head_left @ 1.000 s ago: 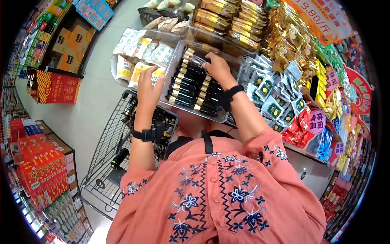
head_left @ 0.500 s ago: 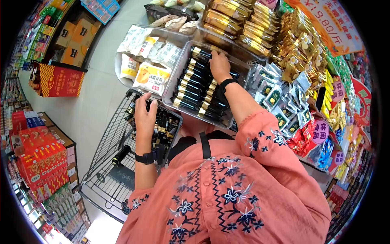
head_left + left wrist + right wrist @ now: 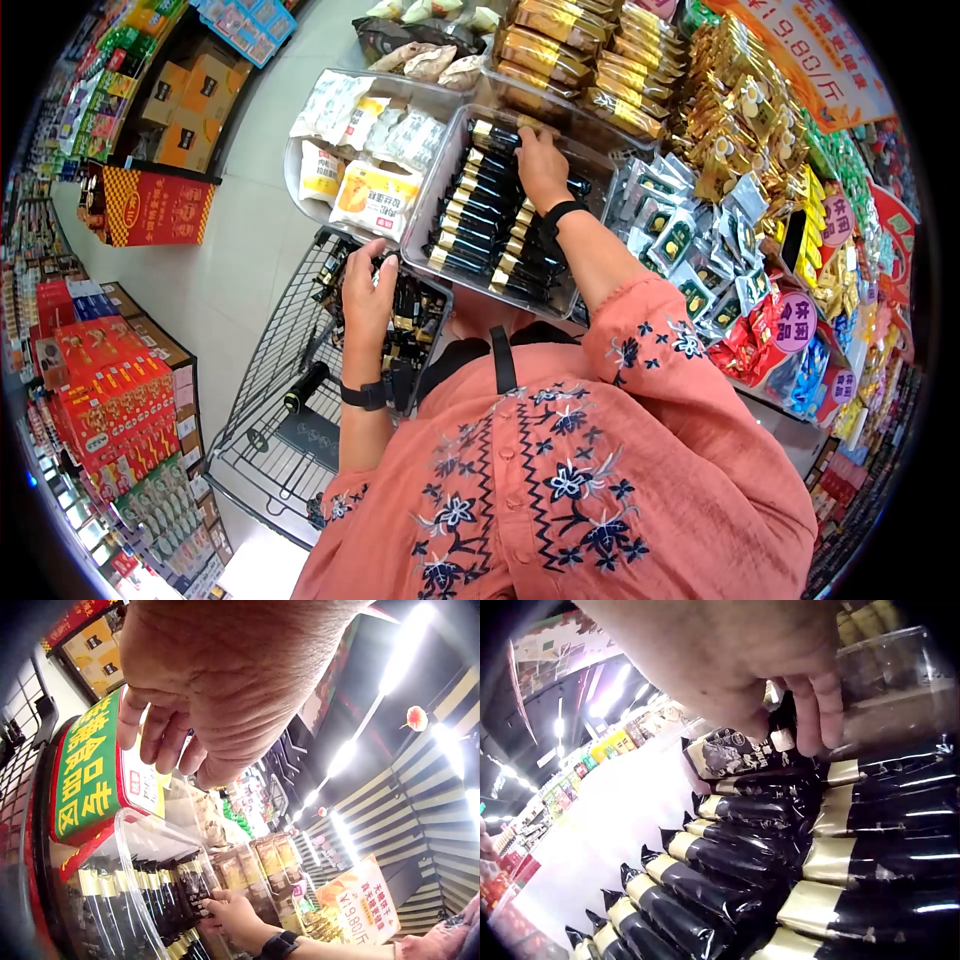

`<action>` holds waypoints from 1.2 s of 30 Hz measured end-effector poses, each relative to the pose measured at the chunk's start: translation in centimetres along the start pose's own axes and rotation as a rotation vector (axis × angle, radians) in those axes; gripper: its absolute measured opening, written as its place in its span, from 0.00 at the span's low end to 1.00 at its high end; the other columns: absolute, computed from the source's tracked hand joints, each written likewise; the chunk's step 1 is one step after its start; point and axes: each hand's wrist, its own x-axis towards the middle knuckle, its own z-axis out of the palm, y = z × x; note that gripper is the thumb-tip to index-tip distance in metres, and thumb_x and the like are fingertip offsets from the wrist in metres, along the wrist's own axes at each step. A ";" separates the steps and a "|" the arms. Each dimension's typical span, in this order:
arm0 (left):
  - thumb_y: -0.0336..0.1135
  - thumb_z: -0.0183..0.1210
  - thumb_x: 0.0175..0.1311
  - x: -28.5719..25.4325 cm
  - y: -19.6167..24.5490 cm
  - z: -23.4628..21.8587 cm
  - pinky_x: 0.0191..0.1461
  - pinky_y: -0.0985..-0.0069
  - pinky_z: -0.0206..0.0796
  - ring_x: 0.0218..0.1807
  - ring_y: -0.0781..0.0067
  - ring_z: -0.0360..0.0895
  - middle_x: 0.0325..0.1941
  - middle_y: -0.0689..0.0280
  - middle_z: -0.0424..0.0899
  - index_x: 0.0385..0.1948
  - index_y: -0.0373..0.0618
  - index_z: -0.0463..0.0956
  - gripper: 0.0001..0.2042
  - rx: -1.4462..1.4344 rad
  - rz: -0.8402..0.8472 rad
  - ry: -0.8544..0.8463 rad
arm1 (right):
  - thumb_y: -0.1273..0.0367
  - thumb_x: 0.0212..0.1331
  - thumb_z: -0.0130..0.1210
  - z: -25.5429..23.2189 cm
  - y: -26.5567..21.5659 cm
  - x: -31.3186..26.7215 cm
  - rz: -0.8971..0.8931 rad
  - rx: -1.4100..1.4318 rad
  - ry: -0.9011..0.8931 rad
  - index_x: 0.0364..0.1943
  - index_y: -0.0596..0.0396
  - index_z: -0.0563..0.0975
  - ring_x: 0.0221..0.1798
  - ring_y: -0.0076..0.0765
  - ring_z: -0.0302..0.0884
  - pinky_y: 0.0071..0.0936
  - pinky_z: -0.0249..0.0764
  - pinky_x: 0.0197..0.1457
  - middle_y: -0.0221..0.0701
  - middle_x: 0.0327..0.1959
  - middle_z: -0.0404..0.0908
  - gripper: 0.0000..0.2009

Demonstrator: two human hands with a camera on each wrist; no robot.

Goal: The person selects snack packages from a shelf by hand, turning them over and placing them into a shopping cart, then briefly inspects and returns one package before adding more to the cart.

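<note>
In the head view my right hand (image 3: pixel 543 170) is at the far end of a clear plastic bin (image 3: pixel 425 263) filled with two rows of black snack packets (image 3: pixel 470 212) with gold bands. The right wrist view shows its thumb and fingers pinching the end of a black packet (image 3: pixel 731 754) whose printed face is turned up. My left hand (image 3: pixel 367 300) hovers with loosely bent fingers, holding nothing, over the near edge of the shopping cart, just short of a bin of white and yellow cake packs (image 3: pixel 378 195).
The wire shopping cart (image 3: pixel 262 330) stands at left with many black-and-gold packets and a dark bottle-like item (image 3: pixel 306 387) inside. Right of the bin lie silver-green packets (image 3: pixel 672 240) and gold packets (image 3: pixel 735 110). Brown-gold packs (image 3: pixel 545 55) fill a bin behind.
My left hand has drawn back from over the white packs to the cart's edge. The right hand stays at the bin's far end, its fingers now lower among the packets.
</note>
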 end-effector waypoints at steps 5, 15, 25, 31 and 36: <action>0.33 0.58 0.70 -0.3 -0.4 -0.1 0.56 0.73 0.70 0.52 0.69 0.79 0.53 0.58 0.81 0.54 0.36 0.75 0.15 0.019 -0.023 -0.038 | 0.74 0.61 0.56 0.2 0.4 0.1 -0.023 -0.073 -0.068 0.49 0.51 0.74 0.38 0.55 0.84 0.45 0.81 0.37 0.50 0.40 0.78 0.12; 0.33 0.59 0.68 -1.4 -0.8 -0.4 0.57 0.67 0.69 0.52 0.56 0.78 0.48 0.53 0.81 0.50 0.35 0.76 0.14 -0.052 -0.069 -0.056 | 0.79 0.60 0.53 0.3 -0.2 -0.7 -0.012 -0.001 -0.008 0.45 0.57 0.73 0.38 0.58 0.82 0.46 0.82 0.40 0.51 0.46 0.73 0.10; 0.33 0.58 0.68 -2.1 -0.6 -0.7 0.56 0.68 0.69 0.50 0.57 0.79 0.46 0.53 0.82 0.48 0.35 0.77 0.13 -0.051 -0.063 -0.060 | 0.75 0.59 0.55 -0.6 -1.2 -1.1 -0.021 0.156 0.092 0.43 0.55 0.75 0.40 0.58 0.81 0.50 0.80 0.43 0.45 0.48 0.73 0.09; 0.34 0.58 0.69 -2.9 -0.7 -1.0 0.55 0.69 0.70 0.50 0.60 0.80 0.47 0.55 0.82 0.49 0.35 0.77 0.13 -0.078 -0.111 -0.063 | 0.73 0.59 0.53 -0.1 -1.7 -1.2 -0.074 0.215 0.023 0.44 0.53 0.76 0.42 0.58 0.81 0.51 0.79 0.44 0.42 0.44 0.78 0.09; 0.34 0.57 0.70 -3.8 -0.9 -1.6 0.56 0.69 0.70 0.50 0.60 0.80 0.48 0.55 0.82 0.50 0.35 0.77 0.13 -0.074 -0.145 -0.080 | 0.69 0.62 0.53 0.9 -1.8 -1.7 0.089 0.232 -0.053 0.44 0.54 0.76 0.45 0.59 0.79 0.51 0.76 0.48 0.42 0.44 0.82 0.09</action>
